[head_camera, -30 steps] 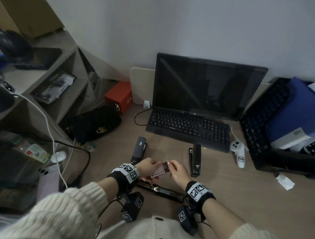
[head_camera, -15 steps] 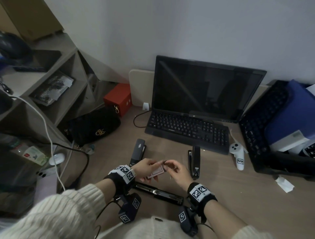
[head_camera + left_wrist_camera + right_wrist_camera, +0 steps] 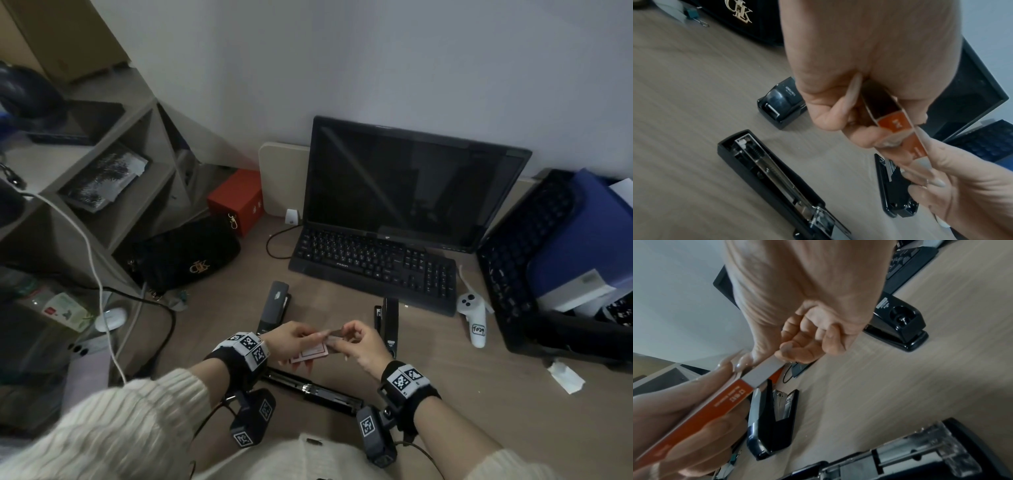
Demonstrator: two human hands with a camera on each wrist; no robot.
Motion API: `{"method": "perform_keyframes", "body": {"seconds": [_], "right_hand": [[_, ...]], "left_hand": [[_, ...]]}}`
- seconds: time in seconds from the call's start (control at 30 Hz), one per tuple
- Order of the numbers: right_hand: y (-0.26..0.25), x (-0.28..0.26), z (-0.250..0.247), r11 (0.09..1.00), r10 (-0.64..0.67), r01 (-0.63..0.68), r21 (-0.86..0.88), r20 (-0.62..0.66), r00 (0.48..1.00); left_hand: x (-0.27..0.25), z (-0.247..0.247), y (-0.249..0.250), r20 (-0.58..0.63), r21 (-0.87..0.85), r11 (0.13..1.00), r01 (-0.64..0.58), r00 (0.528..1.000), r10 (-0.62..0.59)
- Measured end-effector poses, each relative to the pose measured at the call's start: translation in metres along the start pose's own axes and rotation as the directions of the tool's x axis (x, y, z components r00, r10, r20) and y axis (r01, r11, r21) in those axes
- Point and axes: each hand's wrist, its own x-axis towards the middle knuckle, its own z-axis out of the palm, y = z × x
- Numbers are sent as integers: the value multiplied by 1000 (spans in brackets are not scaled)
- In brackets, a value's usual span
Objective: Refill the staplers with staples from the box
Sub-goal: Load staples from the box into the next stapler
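Right fingers: thumb and forefinger of the right hand pinch a flat grey strip of staples where it juts from the box end; the other fingers curl into the palm.
Left fingers: the left hand grips the small orange-and-white cardboard staple box, thumb on one broad face, fingers under the other.
Box position: held in the air above the wood-grain desk, between the two hands, over the nearest stapler.
Box axis: long axis runs from left hand to right hand, open end toward the right hand.
Head view only: the white printed face of the box.
Right wrist view only: the grey strip itself and the orange edge of the box with white print.
Left wrist view only: the dark interior at the box's other end.
Long black stapler: lies opened flat on the desk just below the hands, metal channel and spring exposed in both wrist views.
Grey-topped black stapler: beyond the left hand, long axis pointing toward the black keyboard.
Black stapler: beside the right hand, hinged open, same heading.
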Motion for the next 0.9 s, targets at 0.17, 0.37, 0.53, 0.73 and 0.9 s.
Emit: {"method": "perform_keyframes", "body": {"seconds": [0.17,0.37,0.53,0.73,0.9], "right_hand": [[-7,1,-8,999,32,-34,34,53,998],[-13,2,-14,1000,14,-15,18,79,997],[-23,0,-15,998,21,-25,56,65,998],[-29,1,-17,997,19,-19,81,-3,1000],[-31,-1,-19,992,24,-18,128,-51,998]], "left_hand": [[-2,-1,6,-3,-18,999,-34,999,34],[-1,-2,8,-31,-28,999,-16,999,15],[-1,-3,6,-50,-72,997,-33,998,30],[3,2,-4,-64,-149,985,-87,995,78],[5,3,-10,-63,-208,974,-85,995,74]]}}
